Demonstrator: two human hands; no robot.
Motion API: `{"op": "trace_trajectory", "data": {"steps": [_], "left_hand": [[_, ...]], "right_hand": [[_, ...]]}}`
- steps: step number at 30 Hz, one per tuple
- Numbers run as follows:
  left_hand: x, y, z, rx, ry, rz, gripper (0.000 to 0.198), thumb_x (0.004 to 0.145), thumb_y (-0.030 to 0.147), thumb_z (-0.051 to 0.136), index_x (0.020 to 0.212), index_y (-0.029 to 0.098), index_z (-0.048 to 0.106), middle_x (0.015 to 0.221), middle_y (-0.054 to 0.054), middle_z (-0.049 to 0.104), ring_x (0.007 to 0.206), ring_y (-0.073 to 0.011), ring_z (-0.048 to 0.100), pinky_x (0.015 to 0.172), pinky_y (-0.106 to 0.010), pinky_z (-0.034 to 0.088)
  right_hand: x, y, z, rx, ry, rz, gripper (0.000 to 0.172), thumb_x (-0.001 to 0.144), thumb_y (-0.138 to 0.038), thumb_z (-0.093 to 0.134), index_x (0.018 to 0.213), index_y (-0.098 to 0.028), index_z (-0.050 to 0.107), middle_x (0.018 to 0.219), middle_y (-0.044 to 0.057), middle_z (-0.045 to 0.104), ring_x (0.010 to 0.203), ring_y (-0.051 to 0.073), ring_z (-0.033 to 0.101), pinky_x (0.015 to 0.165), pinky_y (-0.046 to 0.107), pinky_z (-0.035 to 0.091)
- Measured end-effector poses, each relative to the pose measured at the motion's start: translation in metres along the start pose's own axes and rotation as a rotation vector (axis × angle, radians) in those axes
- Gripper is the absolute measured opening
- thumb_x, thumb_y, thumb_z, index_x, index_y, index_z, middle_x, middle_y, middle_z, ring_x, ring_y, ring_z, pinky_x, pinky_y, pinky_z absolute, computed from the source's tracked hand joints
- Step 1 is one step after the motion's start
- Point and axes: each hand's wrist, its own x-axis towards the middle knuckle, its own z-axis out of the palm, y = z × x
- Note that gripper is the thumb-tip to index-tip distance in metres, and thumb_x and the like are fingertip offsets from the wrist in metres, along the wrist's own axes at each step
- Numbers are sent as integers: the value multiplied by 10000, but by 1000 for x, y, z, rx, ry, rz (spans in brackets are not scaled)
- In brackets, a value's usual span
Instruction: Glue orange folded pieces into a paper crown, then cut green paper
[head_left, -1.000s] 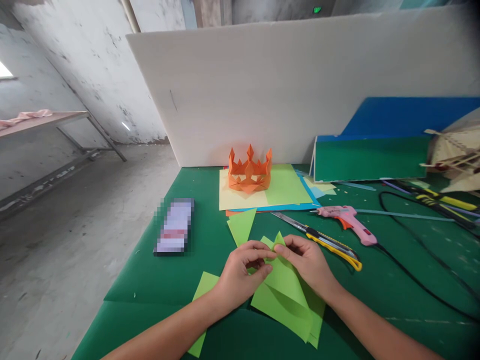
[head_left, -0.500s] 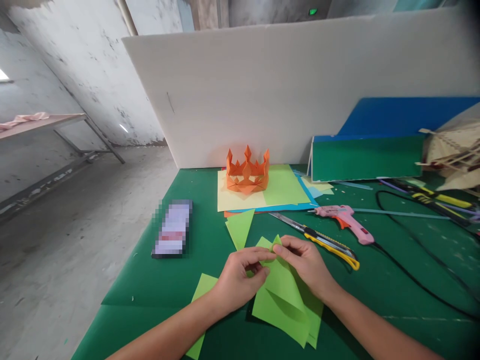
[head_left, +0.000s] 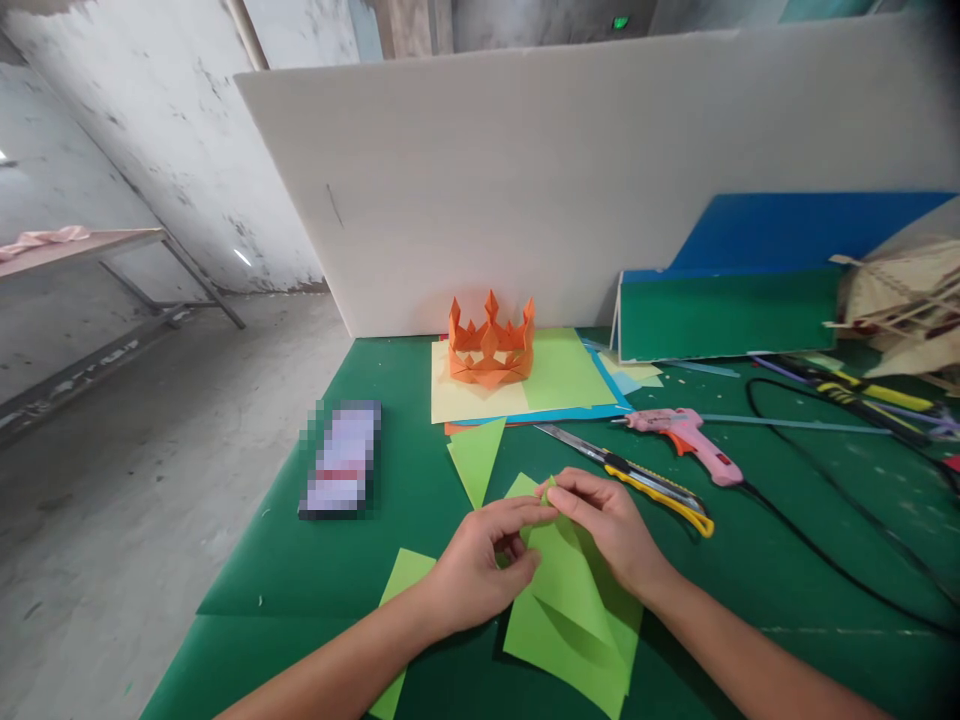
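Both hands meet at the top corner of a green paper sheet (head_left: 566, 610) near the table's front. My right hand (head_left: 607, 520) pinches that corner between thumb and fingers. My left hand (head_left: 487, 565) reaches in from the left, its fingertips against the same corner and its thumb bent below over the paper. The sheet is partly folded, with a loose flap hanging over more green paper. A folded green piece (head_left: 478, 460) lies just beyond my left hand, and another green sheet (head_left: 405, 580) is partly under my left forearm.
An orange paper crown (head_left: 491, 350) stands on stacked coloured sheets (head_left: 562, 370). A cutter knife (head_left: 630, 478) and a pink glue gun (head_left: 690, 435) with a black cable lie right. A phone (head_left: 345, 455) is left, and a white board (head_left: 480, 190) stands behind.
The view has shifted slightly. My left hand's fingertips have moved a little toward the pinched corner, and the lower edges of the green sheets sit slightly differently.
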Motion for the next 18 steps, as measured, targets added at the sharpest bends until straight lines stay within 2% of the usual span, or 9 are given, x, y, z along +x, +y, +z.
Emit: {"op": "trace_trajectory", "data": {"steps": [9, 15, 18], "left_hand": [[-1, -1, 1, -16, -45, 12, 538, 744, 34, 525, 1217, 264, 639, 1295, -98, 573, 630, -57, 510, 590, -202, 446], [-2, -1, 0, 26, -87, -9, 563, 744, 24, 520, 1240, 271, 621, 1334, -96, 550, 634, -58, 482, 581, -203, 417], [-1, -2, -1, 36, -115, -17, 570, 751, 24, 514, 1249, 283, 614, 1364, -88, 533, 634, -56, 469, 580, -201, 410]], "right_hand": [[-1, 5, -2, 153, -36, 89, 189, 809, -362, 643, 744, -197, 706, 729, 20, 615, 689, 153, 505, 643, 281, 387], [0, 8, -5, 164, -35, 130, 230, 808, -394, 639, 713, -189, 686, 567, -35, 452, 540, 102, 300, 522, 266, 223], [2, 8, -7, 166, -31, 130, 237, 812, -397, 638, 706, -188, 677, 545, -48, 399, 535, 98, 264, 518, 268, 186]]}}
